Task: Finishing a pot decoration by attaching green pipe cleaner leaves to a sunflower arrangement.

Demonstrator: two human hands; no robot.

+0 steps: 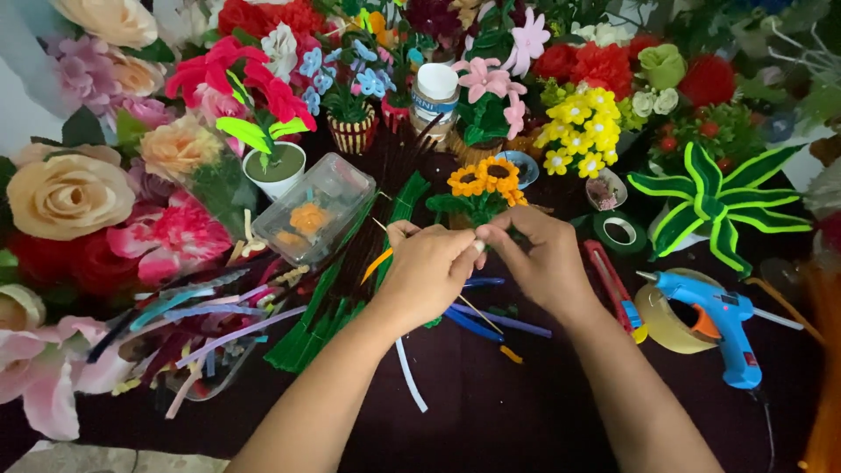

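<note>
both forearms reach in from the near edge over the dark desk (491, 412). left hand (427, 273) and right hand (541, 263) meet at the middle, fingers pinched together on a thin stick (473, 313) just near the small sunflower bunch (484, 180). green pipe cleaners (320, 307) lie to the left; a blue glue gun (720, 320) rests on a tape roll (666, 322) at right.

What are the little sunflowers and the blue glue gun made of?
The sunflowers look like fuzzy pipe cleaners: soft, matte orange-yellow petals bent into loops. The blue glue gun looks like hard, smooth plastic with a slight shine and an orange trigger.
</note>
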